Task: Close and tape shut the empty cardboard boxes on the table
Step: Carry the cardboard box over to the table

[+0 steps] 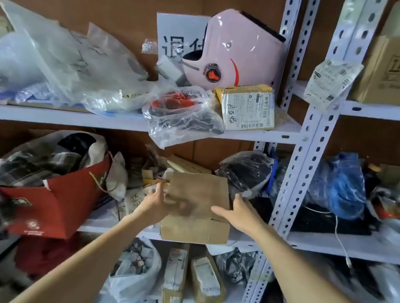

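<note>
A small plain cardboard box (197, 209) sits at the front edge of the middle shelf (333, 245), its top flaps folded down. My left hand (156, 202) holds its left side, fingers along the side and thumb on the top. My right hand (239, 212) grips its right side, thumb laid over the top flap. No tape is in view.
White metal shelving is crowded. A red paper bag (54, 204) and plaid cloth lie left of the box, black plastic bags (246, 172) behind it. A pink helmet (233, 52) and labelled parcel (248, 108) sit on the shelf above. A perforated upright (303, 164) stands to the right.
</note>
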Tool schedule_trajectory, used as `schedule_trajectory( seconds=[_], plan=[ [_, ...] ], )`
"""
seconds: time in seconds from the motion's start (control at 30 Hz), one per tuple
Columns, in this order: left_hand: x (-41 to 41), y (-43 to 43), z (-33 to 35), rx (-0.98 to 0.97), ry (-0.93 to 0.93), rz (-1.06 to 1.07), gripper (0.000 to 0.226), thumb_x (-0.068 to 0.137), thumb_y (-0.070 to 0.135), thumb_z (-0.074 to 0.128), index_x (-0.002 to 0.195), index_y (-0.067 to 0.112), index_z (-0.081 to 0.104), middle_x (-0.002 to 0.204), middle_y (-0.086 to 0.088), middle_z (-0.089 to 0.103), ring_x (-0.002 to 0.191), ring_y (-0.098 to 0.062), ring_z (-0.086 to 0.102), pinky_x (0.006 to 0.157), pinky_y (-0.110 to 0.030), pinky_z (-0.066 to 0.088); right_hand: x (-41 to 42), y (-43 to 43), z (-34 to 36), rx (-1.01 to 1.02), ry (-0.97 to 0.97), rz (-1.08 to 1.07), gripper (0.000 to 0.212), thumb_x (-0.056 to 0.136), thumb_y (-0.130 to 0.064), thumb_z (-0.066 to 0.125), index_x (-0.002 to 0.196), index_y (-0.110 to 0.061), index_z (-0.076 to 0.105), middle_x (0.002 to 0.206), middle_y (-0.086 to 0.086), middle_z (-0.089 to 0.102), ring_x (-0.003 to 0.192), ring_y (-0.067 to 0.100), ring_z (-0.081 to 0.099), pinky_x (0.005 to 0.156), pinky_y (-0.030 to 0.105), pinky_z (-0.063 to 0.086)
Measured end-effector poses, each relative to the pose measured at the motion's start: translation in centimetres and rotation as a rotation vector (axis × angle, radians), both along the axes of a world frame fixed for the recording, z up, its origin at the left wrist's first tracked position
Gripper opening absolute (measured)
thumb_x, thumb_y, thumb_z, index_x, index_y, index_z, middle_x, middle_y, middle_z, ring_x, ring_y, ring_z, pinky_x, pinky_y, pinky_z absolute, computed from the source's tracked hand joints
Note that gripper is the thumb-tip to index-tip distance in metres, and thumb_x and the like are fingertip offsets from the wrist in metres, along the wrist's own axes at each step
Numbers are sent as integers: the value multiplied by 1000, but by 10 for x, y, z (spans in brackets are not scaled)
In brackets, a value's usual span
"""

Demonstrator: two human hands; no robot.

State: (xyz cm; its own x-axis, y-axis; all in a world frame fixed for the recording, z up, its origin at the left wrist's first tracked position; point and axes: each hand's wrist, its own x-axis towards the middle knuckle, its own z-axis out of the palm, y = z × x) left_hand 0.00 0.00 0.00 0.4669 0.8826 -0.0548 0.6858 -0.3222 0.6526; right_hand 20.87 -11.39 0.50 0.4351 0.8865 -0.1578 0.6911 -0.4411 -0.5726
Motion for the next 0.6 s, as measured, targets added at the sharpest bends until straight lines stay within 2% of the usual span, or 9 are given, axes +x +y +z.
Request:
schedule_trajectory(
  seconds=[0.07,0.13,0.2,0.23,0.3,0.33,0.43,0.5,0.6],
  plan=[
    [5,6,-6,-62,-42,11,99,75,44,79,150,13,20,130,-13,57,116,-31,55,85,-31,45,-1,10,-6,-5,101,-19,113,78,-70,57,151,1,7,154,17,27,138,27,35,110,35,34],
    [6,6,-14,-134,-67,31,119,60,50,86,152,19,17,133,-10,56,119,-30,56,96,-34,45,-6,15,-16,9,218,-30,116,73,-70,63,150,-2,10,150,13,36,132,25,42,106,35,39],
    [7,4,-23,-298,-276,65,128,44,46,88,151,19,22,131,-5,54,119,-27,55,101,-40,45,-9,19,-28,16,267,-46,114,73,-63,70,151,-7,9,150,10,35,132,23,41,104,31,38],
    [8,5,-30,-395,-427,73,123,49,29,92,150,17,23,127,-5,53,116,-27,57,99,-42,47,-11,19,-34,58,300,-70,111,72,-57,74,150,-10,11,149,8,37,130,22,42,103,30,38],
    [4,4,-36,-523,-637,63,96,71,-8,79,148,16,25,117,-8,57,102,-25,60,82,-37,56,-16,17,-39,158,344,-147,104,69,-45,82,146,-15,19,143,4,43,123,19,45,99,31,40],
    [3,4,-38,-546,-674,49,91,74,-14,73,146,18,27,115,-9,58,98,-25,61,71,-32,58,-19,16,-40,184,352,-174,106,67,-42,84,146,-17,19,144,4,43,125,21,45,100,33,39],
    [2,14,-47,-626,-742,20,89,76,-7,74,146,27,30,120,-8,61,99,-26,63,68,-30,56,-28,17,-37,228,355,-254,109,64,-36,88,147,-17,19,145,5,41,130,23,41,103,34,35],
    [-4,20,-52,-656,-768,-22,92,73,-3,77,145,33,31,112,0,62,89,-17,64,63,-28,54,-39,15,-36,253,361,-317,113,63,-32,89,149,-16,16,148,7,38,133,23,38,106,34,33],
    [-20,29,-58,-674,-763,-124,119,45,14,94,144,40,32,125,-3,58,100,-20,63,80,-40,56,-62,10,-36,272,369,-398,123,63,-27,89,153,-16,6,154,7,29,140,25,30,112,38,28]
  ],
)
